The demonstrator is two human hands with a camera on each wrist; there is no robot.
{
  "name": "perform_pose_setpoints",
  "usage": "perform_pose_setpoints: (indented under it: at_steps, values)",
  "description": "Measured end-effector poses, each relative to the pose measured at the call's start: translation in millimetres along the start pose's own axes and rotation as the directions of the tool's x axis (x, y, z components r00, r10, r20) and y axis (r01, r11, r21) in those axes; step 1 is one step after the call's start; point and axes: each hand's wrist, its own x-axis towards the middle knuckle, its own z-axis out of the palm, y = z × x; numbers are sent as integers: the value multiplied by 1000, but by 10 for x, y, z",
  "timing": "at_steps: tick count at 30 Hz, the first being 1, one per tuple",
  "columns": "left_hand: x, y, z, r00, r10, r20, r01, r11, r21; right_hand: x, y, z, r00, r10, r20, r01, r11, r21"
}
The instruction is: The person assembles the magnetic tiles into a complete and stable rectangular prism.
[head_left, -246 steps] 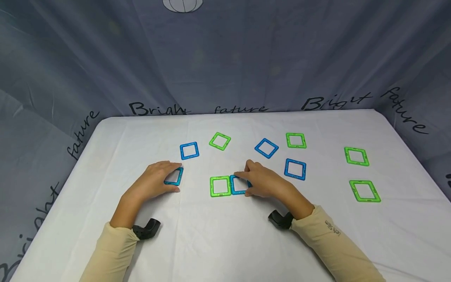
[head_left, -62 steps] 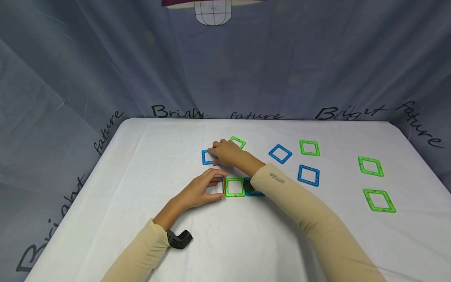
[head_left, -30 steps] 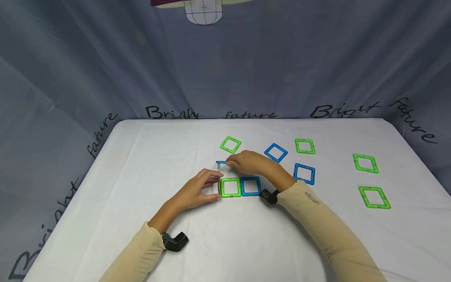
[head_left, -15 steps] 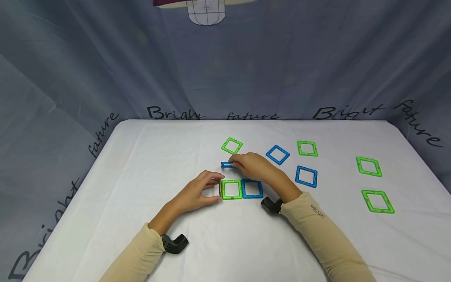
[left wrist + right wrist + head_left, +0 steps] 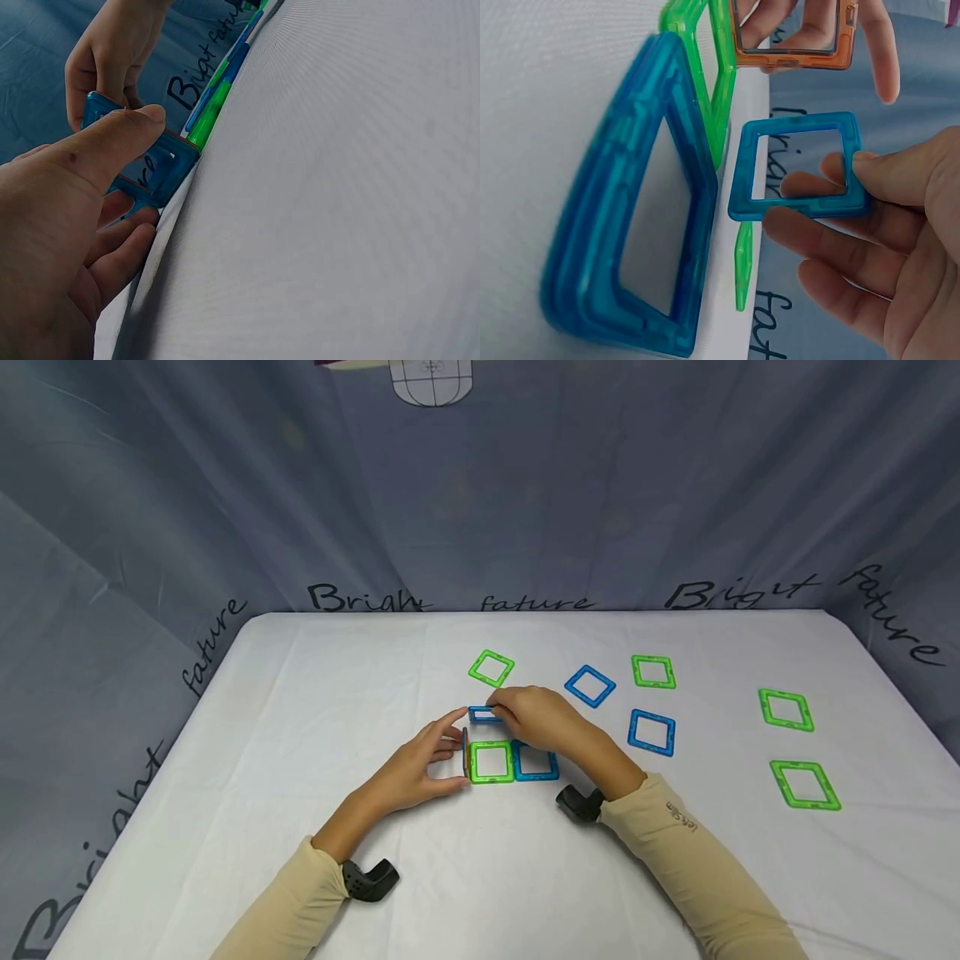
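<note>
Side by side on the table lie a flat green magnetic tile and a flat blue one. At the green tile's left edge, my left hand holds a square tile upright between thumb and fingers. That tile looks blue in the left wrist view and orange in the right wrist view. My right hand pinches another blue tile by one side, thumb against fingers. It is tilted just behind the green tile, its right part hidden by the hand in the head view.
Farther back lie a green tile and a blue tile, both turned cornerwise. To their right are another green tile and a blue tile. Two green tiles lie far right. Curtains rise behind the white table.
My left hand has carried its tile right and stood it against the green one. My right hand let go of the flat blue tile, picked up another from the back left and brought it nearer.
</note>
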Motion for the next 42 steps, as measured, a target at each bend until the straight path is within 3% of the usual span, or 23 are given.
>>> perform_pose_setpoints:
  at_steps: [31,42]
  values:
    - [13,-16,14,1000,30,-7,-30,999,-28,-62,-46,18,997,-20,80,18,1000,25]
    - [-1,19,1,1000,2,7,-2,999,-37,-71,-57,-7,996,-40,84,37,999,35]
